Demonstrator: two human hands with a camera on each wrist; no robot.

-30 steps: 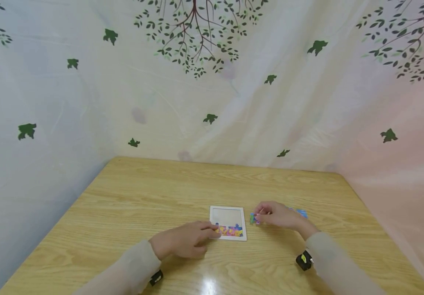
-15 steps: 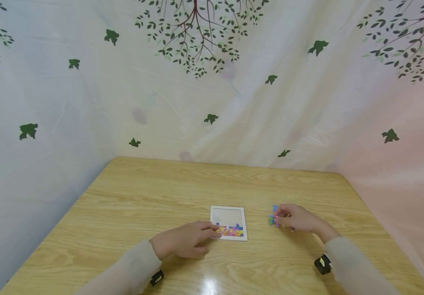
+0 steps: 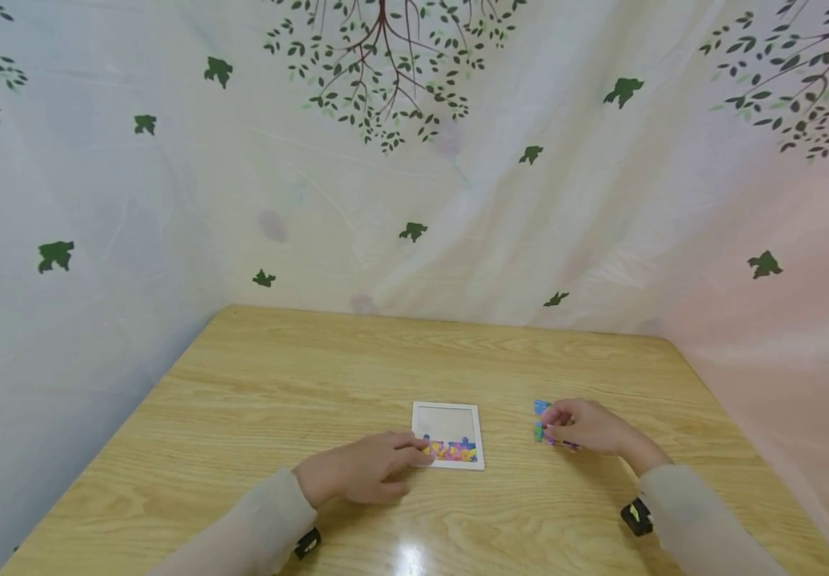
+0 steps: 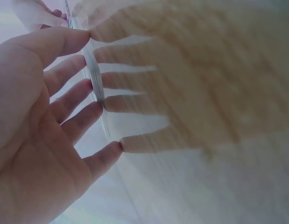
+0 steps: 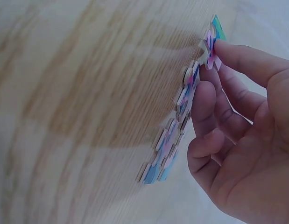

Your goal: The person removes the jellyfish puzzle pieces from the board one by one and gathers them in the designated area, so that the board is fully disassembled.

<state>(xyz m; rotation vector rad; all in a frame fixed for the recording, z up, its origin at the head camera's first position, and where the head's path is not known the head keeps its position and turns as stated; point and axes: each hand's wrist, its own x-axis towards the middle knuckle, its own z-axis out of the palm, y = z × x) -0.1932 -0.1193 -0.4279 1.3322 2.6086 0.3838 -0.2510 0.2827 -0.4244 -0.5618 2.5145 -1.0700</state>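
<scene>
A small white puzzle frame lies on the wooden table, its near strip filled with joined pink, yellow and blue pieces. My left hand rests at its lower left corner with relaxed fingers; in the left wrist view the fingertips touch the frame's edge and the table. To the right of the frame, my right hand pinches a pink, blue and green puzzle piece between thumb and forefinger. Under its curled fingers lie several loose puzzle pieces, partly hidden by the hand in the head view.
The wooden table reaches back to a pale curtain printed with leaves and branches. Bare wood separates the puzzle frame from the loose pieces. Each wrist wears a small black camera.
My right hand has moved right, away from the puzzle frame, with the puzzle piece, and now hovers by the loose pieces. The left hand has stayed on the frame.
</scene>
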